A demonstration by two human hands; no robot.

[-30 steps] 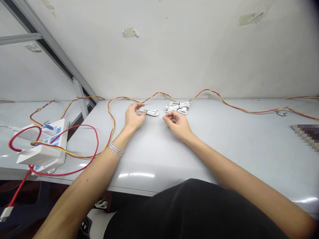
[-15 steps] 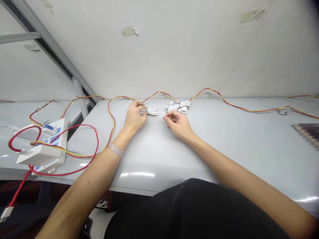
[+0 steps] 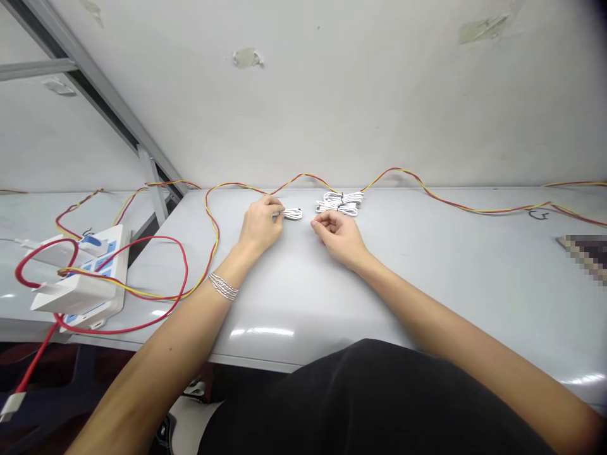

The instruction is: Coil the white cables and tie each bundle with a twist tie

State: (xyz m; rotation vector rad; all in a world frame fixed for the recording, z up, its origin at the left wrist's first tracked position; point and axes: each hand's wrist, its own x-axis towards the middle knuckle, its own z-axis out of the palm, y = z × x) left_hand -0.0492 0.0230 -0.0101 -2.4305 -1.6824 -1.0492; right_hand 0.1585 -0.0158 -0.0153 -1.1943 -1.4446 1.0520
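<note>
My left hand [image 3: 260, 225] has its fingers closed on one end of a small coiled white cable [image 3: 293, 214], whose other end lies out to the right on the grey tabletop. The fingers cover part of this coil. My right hand [image 3: 342, 239] rests on the table with its fingers curled in and thumb near the index finger; nothing shows in it. Just behind its knuckles lie bundled white cables [image 3: 351, 201], bound with a dark tie, lying one beside the other.
A white power strip [image 3: 118, 259] with adapters and a looped red cable [image 3: 186, 268] sits at the left. Twisted red and yellow wires [image 3: 427, 191] run along the wall. A black tie [image 3: 538, 215] and a blurred-out object [image 3: 588, 253] lie at the right.
My left hand has shifted slightly right and toward me, its fingers drawing together on the small cable coil. The right hand stays in place.
</note>
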